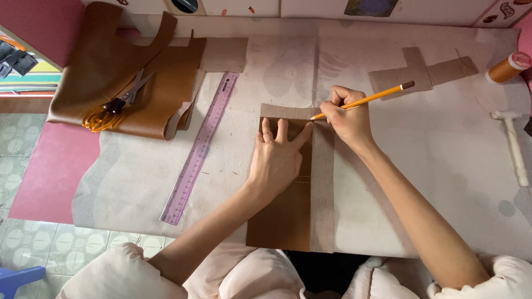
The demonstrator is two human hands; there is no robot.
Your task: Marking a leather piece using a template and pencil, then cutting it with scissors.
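My left hand (279, 154) presses flat, fingers spread, on a dark brown rectangular piece (282, 216) that lies on a larger grey-brown sheet (323, 188) at the table's front middle. My right hand (346, 118) grips a yellow pencil (370, 98). Its tip touches the grey-brown sheet at the top right corner of the brown piece, just beside my left index finger.
A pink transparent ruler (200, 147) lies diagonally to the left. Folded tan leather (119, 77) with orange-handled scissors (113, 105) on it sits at the back left. A cut cardboard shape (424, 72), an orange thread spool (507, 67) and a white mallet (512, 145) lie to the right.
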